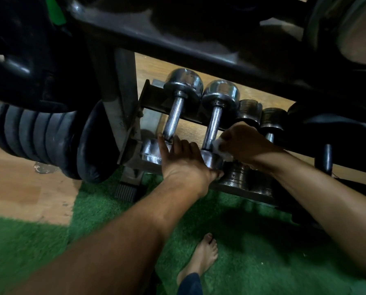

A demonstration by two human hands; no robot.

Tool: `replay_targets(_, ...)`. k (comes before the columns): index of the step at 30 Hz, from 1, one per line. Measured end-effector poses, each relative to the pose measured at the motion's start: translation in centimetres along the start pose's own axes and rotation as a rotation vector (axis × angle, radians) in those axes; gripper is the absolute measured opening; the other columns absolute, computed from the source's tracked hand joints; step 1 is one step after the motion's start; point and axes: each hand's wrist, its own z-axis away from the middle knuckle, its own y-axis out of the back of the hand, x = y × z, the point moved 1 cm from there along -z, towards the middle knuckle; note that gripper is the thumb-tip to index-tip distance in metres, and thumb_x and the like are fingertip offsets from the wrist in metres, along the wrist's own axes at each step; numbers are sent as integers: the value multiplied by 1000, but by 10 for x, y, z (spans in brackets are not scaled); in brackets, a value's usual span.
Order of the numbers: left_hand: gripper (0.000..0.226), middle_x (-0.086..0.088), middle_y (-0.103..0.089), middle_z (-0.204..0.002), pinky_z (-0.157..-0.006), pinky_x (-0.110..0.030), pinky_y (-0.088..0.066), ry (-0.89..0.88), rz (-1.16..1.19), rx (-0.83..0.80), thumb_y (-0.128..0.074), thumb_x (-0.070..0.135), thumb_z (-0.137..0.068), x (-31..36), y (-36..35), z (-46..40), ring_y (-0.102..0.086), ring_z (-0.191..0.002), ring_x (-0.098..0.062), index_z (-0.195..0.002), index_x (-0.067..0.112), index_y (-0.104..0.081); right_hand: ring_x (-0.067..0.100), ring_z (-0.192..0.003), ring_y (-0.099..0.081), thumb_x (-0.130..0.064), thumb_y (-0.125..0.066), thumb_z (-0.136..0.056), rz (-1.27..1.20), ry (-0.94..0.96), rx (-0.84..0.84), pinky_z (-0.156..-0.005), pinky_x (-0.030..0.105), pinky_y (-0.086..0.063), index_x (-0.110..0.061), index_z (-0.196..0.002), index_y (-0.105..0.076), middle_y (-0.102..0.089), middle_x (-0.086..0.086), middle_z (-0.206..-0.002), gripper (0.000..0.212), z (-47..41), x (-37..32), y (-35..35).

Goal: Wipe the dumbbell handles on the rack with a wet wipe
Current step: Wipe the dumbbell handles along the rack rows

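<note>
While the left hand [183, 160] lies flat with straight fingers over the near heads of two chrome dumbbells, the right hand [244, 142] curls round a white wipe [218, 146] and presses it against the low end of the second handle [213, 126]. The first handle [174, 117], knurled and bare, slants up beside it. Both dumbbells lie across the bottom rack [151, 99], with darker dumbbells [249, 110] just to their right. Black plates [39, 137] are stacked at the left. A bare foot [201, 256] stands on green turf [263, 252] below.
</note>
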Motion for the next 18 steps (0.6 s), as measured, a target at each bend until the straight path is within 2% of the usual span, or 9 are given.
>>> replay_targets(2,111,-14,-19,-165,-115,-69,14,0,-3,2,-22,90,-85,0,0,0,2,-156,-33,-160,9,-15,17,-76,-67,-30,-59,-93,120,162,21,-69,35,-54,-14,-78,-73,-71,3,-78,26,4,-9,-1)
replay_targets(5,112,-14,-19,-165,-115,-69,15,1,13,21,-23,90,-84,0,-2,0,1,-156,-33,-161,9,-13,25,-99,-67,-34,-49,-94,269,340,-44,-83,43,-53,-25,-97,-74,-73,4,-102,27,2,-17,-7)
replay_targets(8,111,-13,-23,-163,-115,-68,14,-1,23,40,-25,90,-84,0,-3,0,-1,-156,-34,-160,9,-14,26,-99,-67,-20,-56,-95,359,500,-66,-87,41,-53,-17,-100,-76,-73,6,-104,20,-9,-18,-9)
replay_targets(10,111,-13,-25,-161,-115,-69,14,-3,18,50,-24,90,-85,0,-4,0,-3,-155,-34,-160,9,-14,22,-87,-63,-7,-59,-94,261,443,-128,-80,29,-51,-6,-98,-73,-68,9,-95,14,-13,-25,-9)
replay_targets(12,111,-14,-24,-162,-115,-69,15,-5,8,50,-22,90,-85,0,-4,1,-2,-155,-35,-161,9,-11,13,-71,-57,-3,-58,-94,267,455,-158,-66,15,-45,-5,-93,-69,-60,8,-84,11,-24,-27,-9)
replay_targets(13,111,-14,-24,-162,-114,-69,16,-3,6,51,-21,90,-85,0,-5,1,-2,-155,-35,-161,10,-9,15,-71,-58,-6,-57,-94,329,481,-224,-65,19,-47,-7,-91,-67,-61,9,-84,12,-30,-29,-9)
replay_targets(15,112,-14,-24,-162,-114,-68,17,2,12,65,-21,90,-85,0,-7,0,-2,-156,-34,-162,10,-8,23,-81,-62,-13,-53,-95,434,412,-366,-75,34,-52,-16,-82,-65,-66,8,-88,18,-35,-42,-5)
replay_targets(18,112,-14,-28,-160,-115,-68,17,0,10,85,-22,89,-85,0,-8,1,-3,-156,-35,-161,7,-10,25,-72,-61,-10,-53,-90,565,386,-472,-74,41,-53,-21,-65,-53,-62,7,-72,27,-31,-57,7)
